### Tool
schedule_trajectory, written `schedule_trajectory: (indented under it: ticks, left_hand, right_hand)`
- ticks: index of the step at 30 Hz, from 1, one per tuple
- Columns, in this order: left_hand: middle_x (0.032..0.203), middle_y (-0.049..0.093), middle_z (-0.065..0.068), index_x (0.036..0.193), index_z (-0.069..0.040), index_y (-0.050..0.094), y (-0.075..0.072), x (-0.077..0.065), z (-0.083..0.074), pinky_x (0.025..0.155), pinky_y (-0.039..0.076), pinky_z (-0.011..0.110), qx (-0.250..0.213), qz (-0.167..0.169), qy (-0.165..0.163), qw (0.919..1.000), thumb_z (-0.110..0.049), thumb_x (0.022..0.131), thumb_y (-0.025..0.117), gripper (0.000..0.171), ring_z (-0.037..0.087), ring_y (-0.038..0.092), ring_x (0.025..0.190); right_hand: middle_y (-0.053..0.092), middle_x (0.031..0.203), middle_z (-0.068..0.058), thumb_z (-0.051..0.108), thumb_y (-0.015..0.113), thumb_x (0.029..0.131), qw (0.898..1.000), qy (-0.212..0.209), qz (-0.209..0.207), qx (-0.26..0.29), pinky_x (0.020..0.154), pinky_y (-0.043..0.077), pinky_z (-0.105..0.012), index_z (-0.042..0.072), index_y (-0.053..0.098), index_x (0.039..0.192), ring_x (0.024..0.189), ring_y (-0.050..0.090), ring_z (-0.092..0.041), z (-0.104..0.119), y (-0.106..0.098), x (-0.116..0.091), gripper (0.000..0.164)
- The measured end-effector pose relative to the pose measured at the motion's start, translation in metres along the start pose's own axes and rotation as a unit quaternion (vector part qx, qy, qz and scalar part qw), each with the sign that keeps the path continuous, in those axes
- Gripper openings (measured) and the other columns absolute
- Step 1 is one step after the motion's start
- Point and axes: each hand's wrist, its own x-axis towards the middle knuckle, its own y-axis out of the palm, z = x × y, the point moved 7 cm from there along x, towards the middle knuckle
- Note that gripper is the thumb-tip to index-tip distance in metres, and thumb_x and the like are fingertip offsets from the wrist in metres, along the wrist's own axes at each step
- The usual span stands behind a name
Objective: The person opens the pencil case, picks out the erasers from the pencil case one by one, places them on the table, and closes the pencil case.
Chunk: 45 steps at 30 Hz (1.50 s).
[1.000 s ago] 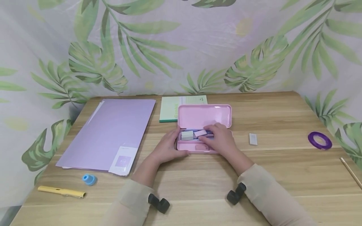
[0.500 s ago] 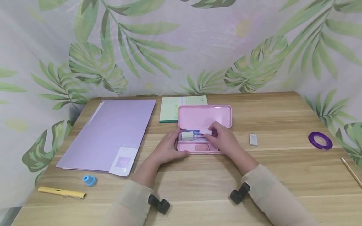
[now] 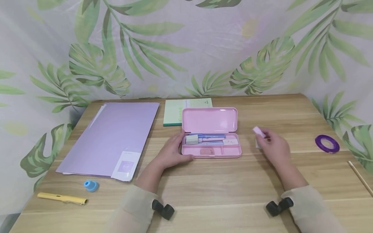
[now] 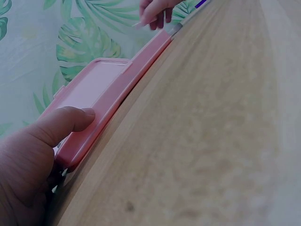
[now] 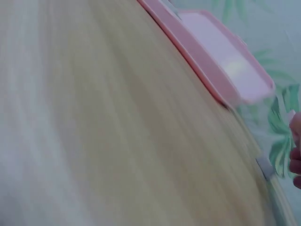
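A pink pencil case (image 3: 209, 120) lies with its lid raised. My left hand (image 3: 172, 152) grips its left end, the thumb (image 4: 77, 118) against the front wall. To the right of the case, my right hand (image 3: 275, 149) pinches a small pale pink eraser (image 3: 258, 131) between thumb and fingers, above the table. Partly hidden under that hand is a small white block (image 3: 257, 144). Inside the case are several pens (image 3: 212, 139), a pale block (image 3: 191, 139) at the left, a white piece (image 3: 231, 141) at the right and a pink eraser (image 3: 207, 151) in the front compartment.
Behind the case lies a green notepad (image 3: 173, 113). A purple folder (image 3: 113, 136) covers the left of the table, with a blue cup-shaped piece (image 3: 91, 185) and a yellow pen (image 3: 62, 198) before it. At the right are a purple ribbon roll (image 3: 319, 143) and a thin stick (image 3: 360, 178).
My right hand has lifted the pale pink eraser out of the case and carried it right, over the white block. The left hand has stayed on the case.
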Motion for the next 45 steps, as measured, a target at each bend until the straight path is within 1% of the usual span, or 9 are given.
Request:
schedule_trajectory:
  ticks: [5, 9, 18, 21, 25, 29, 33, 38, 45]
  left_hand:
    - [0.16, 0.028, 0.014, 0.157, -0.01, 0.018, 0.0, 0.0, 0.002, 0.121, 0.024, 0.051, 0.003, 0.001, -0.001, 1.0, -0.05, 0.073, 0.078, 0.111, 0.033, 0.026, 0.148]
    - [0.161, 0.028, 0.013, 0.158, -0.01, 0.017, 0.0, 0.0, 0.003, 0.121, 0.024, 0.051, 0.003, 0.002, -0.003, 1.0, -0.05, 0.073, 0.078, 0.112, 0.033, 0.026, 0.148]
    - [0.161, 0.027, 0.012, 0.158, -0.012, 0.016, 0.001, 0.001, 0.001, 0.121, 0.024, 0.051, -0.003, 0.007, -0.01, 0.9999, -0.049, 0.073, 0.078, 0.111, 0.033, 0.025, 0.148]
    - [0.161, 0.027, 0.012, 0.158, -0.012, 0.016, 0.001, 0.001, 0.001, 0.121, 0.023, 0.051, -0.004, 0.006, -0.01, 0.9999, -0.049, 0.073, 0.078, 0.111, 0.033, 0.025, 0.148]
    - [0.161, 0.028, 0.013, 0.158, -0.012, 0.017, 0.0, 0.001, 0.001, 0.121, 0.023, 0.051, -0.004, 0.006, -0.007, 0.9999, -0.048, 0.073, 0.078, 0.111, 0.033, 0.026, 0.148]
    - [0.16, 0.029, 0.013, 0.158, -0.012, 0.016, 0.0, 0.001, 0.001, 0.121, 0.024, 0.051, -0.001, 0.007, -0.005, 1.0, -0.049, 0.073, 0.078, 0.111, 0.033, 0.027, 0.148]
    - [0.16, 0.029, 0.013, 0.158, -0.012, 0.016, -0.001, 0.0, 0.002, 0.121, 0.024, 0.051, -0.004, 0.005, -0.007, 1.0, -0.048, 0.073, 0.079, 0.111, 0.034, 0.026, 0.148]
    - [0.161, 0.028, 0.013, 0.158, -0.013, 0.015, 0.001, 0.0, 0.004, 0.121, 0.023, 0.051, -0.01, 0.006, -0.01, 0.9999, -0.047, 0.073, 0.079, 0.112, 0.033, 0.025, 0.148]
    - [0.161, 0.029, 0.01, 0.158, -0.017, 0.016, 0.001, 0.001, 0.002, 0.12, 0.025, 0.05, -0.003, 0.004, -0.008, 1.0, -0.047, 0.073, 0.079, 0.11, 0.031, 0.027, 0.147]
  right_hand:
    - [0.061, 0.098, -0.021, 0.033, 0.057, 0.094, 0.998, 0.033, -0.027, -0.041, 0.071, 0.043, -0.041, -0.005, 0.067, 0.113, 0.088, 0.055, -0.033, -0.029, -0.016, -0.004, 0.044]
    - [0.061, 0.093, -0.02, 0.033, 0.057, 0.095, 0.996, 0.059, 0.006, -0.065, 0.066, 0.042, -0.037, -0.007, 0.065, 0.113, 0.083, 0.055, -0.031, -0.041, -0.014, -0.006, 0.045]
    - [0.059, 0.117, -0.03, 0.029, 0.053, 0.093, 0.992, 0.072, 0.096, -0.045, 0.087, 0.047, -0.054, -0.008, 0.05, 0.137, 0.102, 0.055, -0.038, -0.047, -0.007, -0.007, 0.057]
    - [0.056, 0.125, -0.031, 0.029, 0.052, 0.093, 0.989, 0.084, 0.123, -0.026, 0.093, 0.046, -0.055, -0.007, 0.044, 0.142, 0.106, 0.052, -0.038, -0.048, -0.006, -0.008, 0.061]
    - [0.058, 0.121, -0.029, 0.031, 0.051, 0.096, 0.989, 0.085, 0.122, -0.018, 0.084, 0.048, -0.046, -0.007, 0.044, 0.142, 0.101, 0.053, -0.036, -0.045, -0.008, -0.009, 0.061]
    - [0.06, 0.103, -0.021, 0.033, 0.051, 0.098, 0.996, 0.059, 0.063, -0.022, 0.069, 0.043, -0.033, -0.005, 0.051, 0.137, 0.088, 0.055, -0.03, -0.032, -0.014, -0.009, 0.055]
    - [0.06, 0.097, -0.017, 0.034, 0.055, 0.097, 0.999, -0.006, 0.035, -0.008, 0.07, 0.044, -0.036, -0.002, 0.061, 0.128, 0.086, 0.055, -0.029, -0.003, -0.005, -0.006, 0.047]
    - [0.064, 0.105, -0.018, 0.034, 0.061, 0.095, 0.992, -0.082, 0.095, -0.007, 0.083, 0.049, -0.049, 0.004, 0.065, 0.123, 0.095, 0.058, -0.031, 0.031, 0.028, -0.001, 0.042]
    - [0.06, 0.124, -0.022, 0.041, 0.057, 0.096, 0.973, -0.125, 0.184, -0.066, 0.097, 0.045, -0.057, 0.008, 0.062, 0.131, 0.115, 0.056, -0.039, 0.052, 0.054, 0.007, 0.049]
